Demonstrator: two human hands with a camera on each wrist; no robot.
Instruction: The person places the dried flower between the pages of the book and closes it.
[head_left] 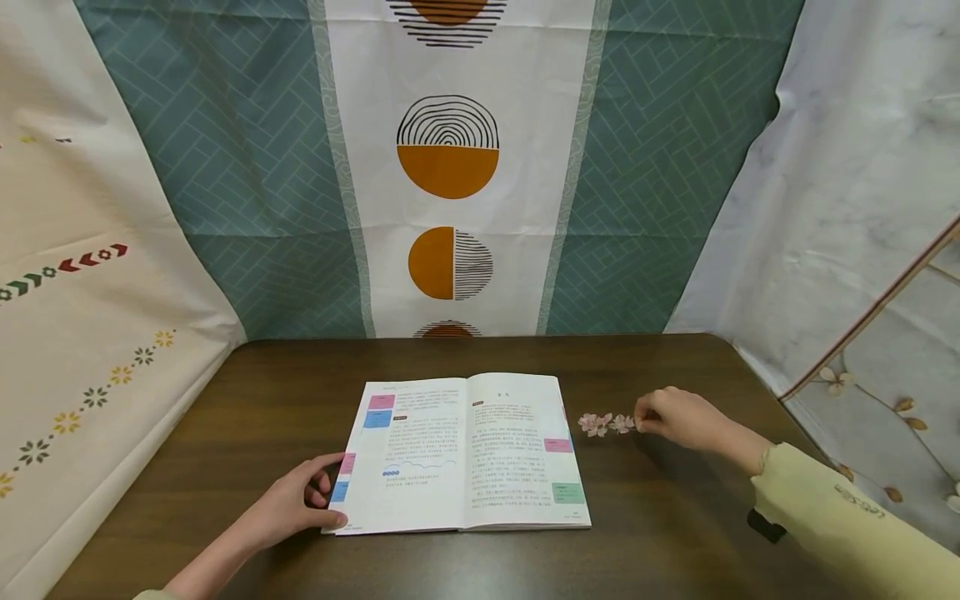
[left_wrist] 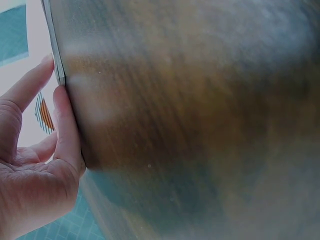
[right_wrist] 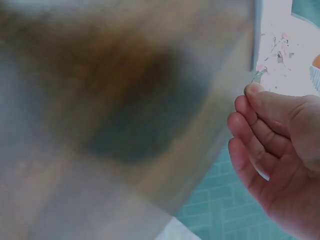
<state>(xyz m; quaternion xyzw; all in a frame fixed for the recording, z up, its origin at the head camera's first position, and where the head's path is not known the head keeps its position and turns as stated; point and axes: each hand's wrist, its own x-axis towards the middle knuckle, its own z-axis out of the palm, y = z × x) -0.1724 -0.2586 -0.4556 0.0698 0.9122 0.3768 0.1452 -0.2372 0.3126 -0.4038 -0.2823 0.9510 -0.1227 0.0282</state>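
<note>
An open book [head_left: 465,492] with printed pages and coloured blocks lies in the middle of the table. At its lower left corner my left hand [head_left: 288,504] rests, thumb on the page and index fingertip touching the left edge. The left wrist view shows fingertips right at the book's edge [left_wrist: 56,50]. To the right of the book, my right hand [head_left: 682,417] pinches one end of a slender pink blossom sprig [head_left: 600,424] between thumb and index finger. The sprig points left toward the right page, its flowers close over the table.
The dark brown wooden table [head_left: 262,400] extends around the book. Behind it hangs a patterned curtain [head_left: 285,167] with teal sides. Pale cloths hang at the left [head_left: 97,333] and right [head_left: 840,250].
</note>
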